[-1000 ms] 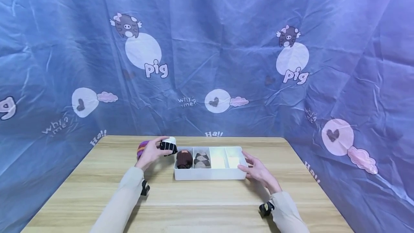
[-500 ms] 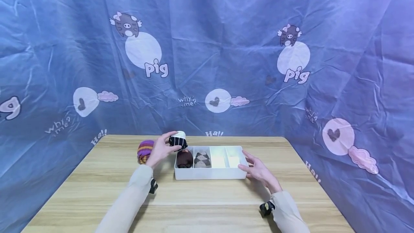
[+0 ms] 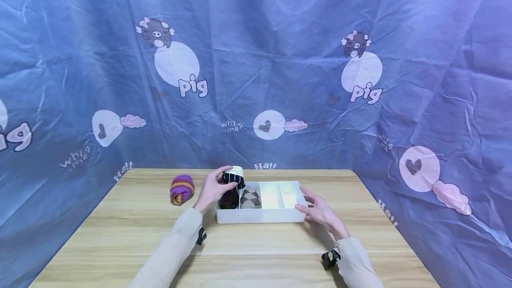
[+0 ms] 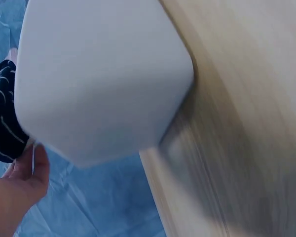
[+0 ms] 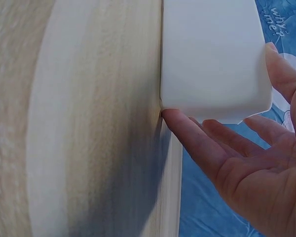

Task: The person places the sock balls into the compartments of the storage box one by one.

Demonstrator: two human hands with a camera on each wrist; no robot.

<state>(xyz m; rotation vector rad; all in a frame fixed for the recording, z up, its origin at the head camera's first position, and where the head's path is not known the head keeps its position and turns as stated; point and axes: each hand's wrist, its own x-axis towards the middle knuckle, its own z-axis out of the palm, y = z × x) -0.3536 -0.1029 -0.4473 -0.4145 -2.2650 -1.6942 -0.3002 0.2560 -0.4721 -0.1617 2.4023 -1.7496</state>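
Over the left end of a white compartment box [image 3: 260, 215], my left hand [image 3: 212, 191] pinches a rolled black sock with white stripes and a white part [image 3: 235, 177]. In the left wrist view, fingertips touch the striped sock [image 4: 5, 116] beside the box's end wall [image 4: 103, 74]. A dark brown rolled sock [image 3: 229, 200] sits in the leftmost compartment, partly hidden by the hand. Beside it lies a grey argyle rolled sock [image 3: 250, 198]. My right hand [image 3: 321, 211] holds the box's right end; in the right wrist view, thumb and fingers [image 5: 202, 143] span the end.
A purple, orange and yellow rolled sock [image 3: 182, 189] lies on the wooden table [image 3: 256, 261], left of the box. The two right-hand compartments [image 3: 289, 190] show bare white walls. A blue patterned cloth [image 3: 240, 79] hangs behind the table.
My left hand has carried the striped sock rightward, from left of the box to above its left compartments. The purple sock has come fully into view. My right hand stays at the box's end.
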